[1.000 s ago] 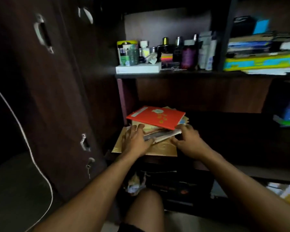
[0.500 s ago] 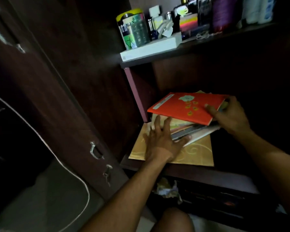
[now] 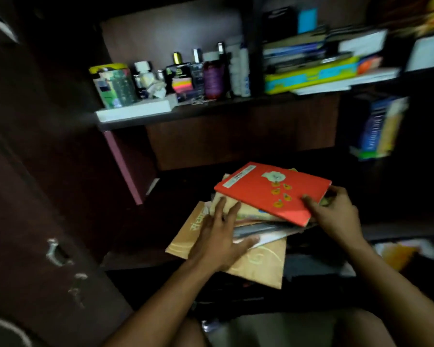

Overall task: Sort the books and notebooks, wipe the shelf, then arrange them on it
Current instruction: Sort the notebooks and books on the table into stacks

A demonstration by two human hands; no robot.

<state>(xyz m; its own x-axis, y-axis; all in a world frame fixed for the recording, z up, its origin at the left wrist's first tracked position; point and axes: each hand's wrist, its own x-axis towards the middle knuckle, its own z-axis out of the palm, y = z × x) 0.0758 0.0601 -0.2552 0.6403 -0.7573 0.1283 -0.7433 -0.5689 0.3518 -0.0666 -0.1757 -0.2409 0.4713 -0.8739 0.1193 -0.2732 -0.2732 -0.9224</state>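
Stack of books (image 3: 256, 221) on lower shelf (image 3: 140, 259), tan bottom book (image 3: 258, 269) overhanging front edge; dark open room behind and to the right. Left hand (image 3: 218, 241) flat, fingers spread on the stack. Right hand (image 3: 336, 211) pinching red book's (image 3: 273, 191) near-right corner. Stack now farther from the left wall than before.

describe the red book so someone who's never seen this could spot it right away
Look at the lower shelf of the dark wooden cabinet, below the row of bottles. A messy stack of books sits there between the two hands, and the red book lies on top. It alone is bright red-orange, with a pale sticker and small yellow shapes on its cover.
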